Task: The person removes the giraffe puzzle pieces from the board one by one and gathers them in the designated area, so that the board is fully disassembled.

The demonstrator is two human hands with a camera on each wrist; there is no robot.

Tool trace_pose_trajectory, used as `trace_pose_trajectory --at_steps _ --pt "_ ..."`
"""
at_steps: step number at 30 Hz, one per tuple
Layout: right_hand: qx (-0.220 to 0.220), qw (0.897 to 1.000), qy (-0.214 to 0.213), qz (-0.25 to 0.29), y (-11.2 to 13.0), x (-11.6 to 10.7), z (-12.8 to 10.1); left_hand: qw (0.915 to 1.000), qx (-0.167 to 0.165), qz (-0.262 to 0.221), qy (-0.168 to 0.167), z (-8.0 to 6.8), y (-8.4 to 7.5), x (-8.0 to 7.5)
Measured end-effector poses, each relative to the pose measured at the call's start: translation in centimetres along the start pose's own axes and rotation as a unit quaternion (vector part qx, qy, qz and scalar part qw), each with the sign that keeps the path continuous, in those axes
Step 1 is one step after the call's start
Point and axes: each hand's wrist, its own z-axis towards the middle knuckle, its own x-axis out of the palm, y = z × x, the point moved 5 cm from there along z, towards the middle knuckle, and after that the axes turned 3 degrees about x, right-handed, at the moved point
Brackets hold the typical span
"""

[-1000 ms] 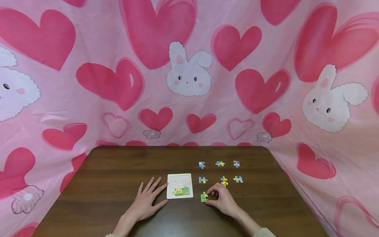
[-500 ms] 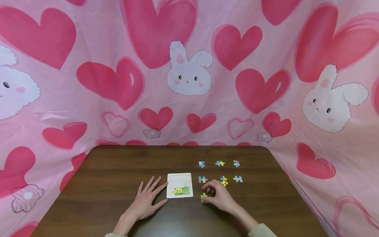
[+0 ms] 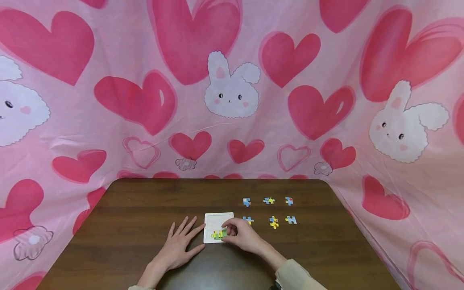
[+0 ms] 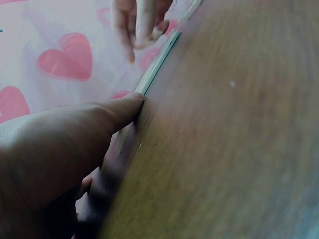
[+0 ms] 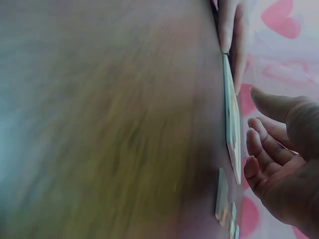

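Note:
A small white puzzle tray [image 3: 212, 220] lies on the table, with a few joined yellow and green puzzle pieces [image 3: 218, 234] along its near side. My left hand [image 3: 177, 247] lies spread on the table, its thumb and index finger touching the tray's left edge. Over the tray's right side hovers my right hand [image 3: 243, 237], fingers loosely bent and covering part of the joined pieces. In the right wrist view nothing sits between its thumb and fingers. That view also shows a loose puzzle piece [image 5: 222, 195] lying beside the tray; the hand hides that spot in the head view.
Several loose pieces lie to the right: a blue one [image 3: 247, 201], a yellow-blue one [image 3: 269, 200], a red-marked one [image 3: 288, 200], a yellow one [image 3: 274, 222] and a light blue one [image 3: 291, 220]. Another blue piece [image 3: 249, 218] is partly covered. Heart-patterned cloth [image 3: 232, 133] surrounds the brown table [image 3: 152, 201].
My right hand has moved left from the green piece beside the tray to above the tray's right side. My left hand has stayed at the tray's left edge.

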Motion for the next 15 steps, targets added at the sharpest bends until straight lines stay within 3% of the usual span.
trace_pose_trajectory --at_steps 6,11,15 --pt "-0.045 0.997 -0.008 -0.055 0.2 1.1 1.1 1.0 0.005 -0.006 0.005 -0.1 -0.4 -0.3" --pt "-0.029 0.998 -0.005 -0.05 -0.4 1.5 1.4 0.9998 -0.003 0.002 0.018 0.0 -0.8 -0.7" --pt "-0.021 0.999 -0.014 -0.04 -2.0 2.1 1.8 1.0 0.004 0.002 0.005 -0.1 -0.6 -0.5"
